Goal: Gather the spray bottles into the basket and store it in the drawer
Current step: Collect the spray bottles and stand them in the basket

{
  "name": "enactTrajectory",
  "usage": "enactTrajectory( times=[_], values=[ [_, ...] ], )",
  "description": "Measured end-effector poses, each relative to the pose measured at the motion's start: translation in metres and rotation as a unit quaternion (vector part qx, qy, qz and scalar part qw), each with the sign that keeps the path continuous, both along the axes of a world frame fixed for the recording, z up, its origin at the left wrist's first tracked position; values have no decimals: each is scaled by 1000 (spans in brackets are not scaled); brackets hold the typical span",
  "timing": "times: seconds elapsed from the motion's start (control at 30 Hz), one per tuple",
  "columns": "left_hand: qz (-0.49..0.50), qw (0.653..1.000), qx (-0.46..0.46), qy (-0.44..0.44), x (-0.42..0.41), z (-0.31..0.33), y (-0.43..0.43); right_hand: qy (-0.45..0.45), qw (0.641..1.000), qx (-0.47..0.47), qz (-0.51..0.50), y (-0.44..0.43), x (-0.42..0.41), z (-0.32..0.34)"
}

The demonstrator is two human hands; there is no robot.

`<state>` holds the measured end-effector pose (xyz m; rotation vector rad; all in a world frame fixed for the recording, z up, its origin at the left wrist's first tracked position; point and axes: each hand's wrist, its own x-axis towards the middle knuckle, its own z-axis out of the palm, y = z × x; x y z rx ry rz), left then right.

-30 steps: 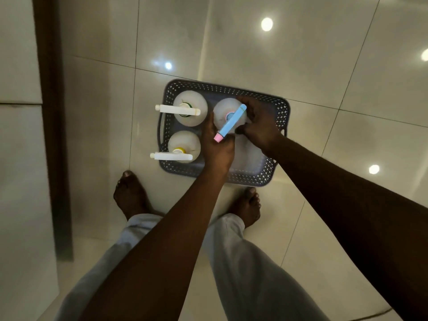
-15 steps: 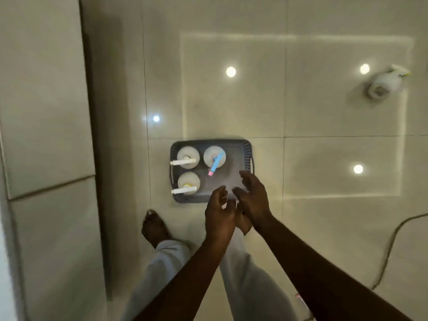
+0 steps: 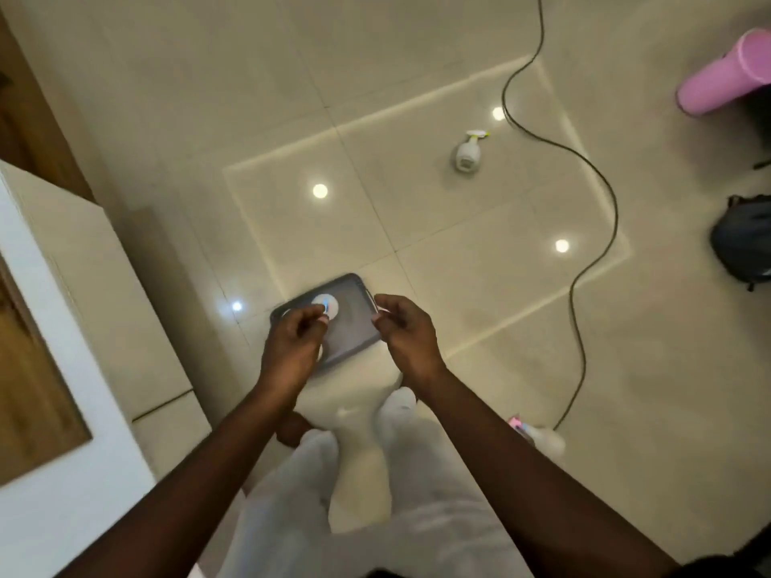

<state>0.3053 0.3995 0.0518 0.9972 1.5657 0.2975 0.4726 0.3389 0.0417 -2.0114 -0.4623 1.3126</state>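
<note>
Left hand (image 3: pixel 298 340) and right hand (image 3: pixel 406 331) both empty, fingers loosely curled, over the dark grey plastic basket (image 3: pixel 359 327) on the glossy tiled floor (image 3: pixel 417 210). White bottle with blue nozzle (image 3: pixel 328 304) sits inside. White spray bottle (image 3: pixel 465 154) at 1 o'clock and pink-tipped white bottle (image 3: pixel 542 439) at 4 o'clock lie outside. Gathering partly done; drawer step pending.
</note>
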Motion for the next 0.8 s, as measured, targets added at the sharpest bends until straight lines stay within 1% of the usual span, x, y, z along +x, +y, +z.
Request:
enactTrajectory(
  times=[0.1,0.23,0.37,0.57,0.8],
  values=[
    [-4,1000,1,-24,20,38,1,12,1000,20,-20,-10,25,40],
    [-15,1000,4,-26,69,74,-6,28,998,27,-49,-28,81,78],
    [-9,999,4,-34,140,98,-18,49,996,27,-63,-57,164,102],
    [39,997,5,-60,249,124,-26,47,997,19,-65,-74,288,110],
    [26,997,10,-75,346,128,10,39,997,26,-53,-35,391,107]
  ],
)
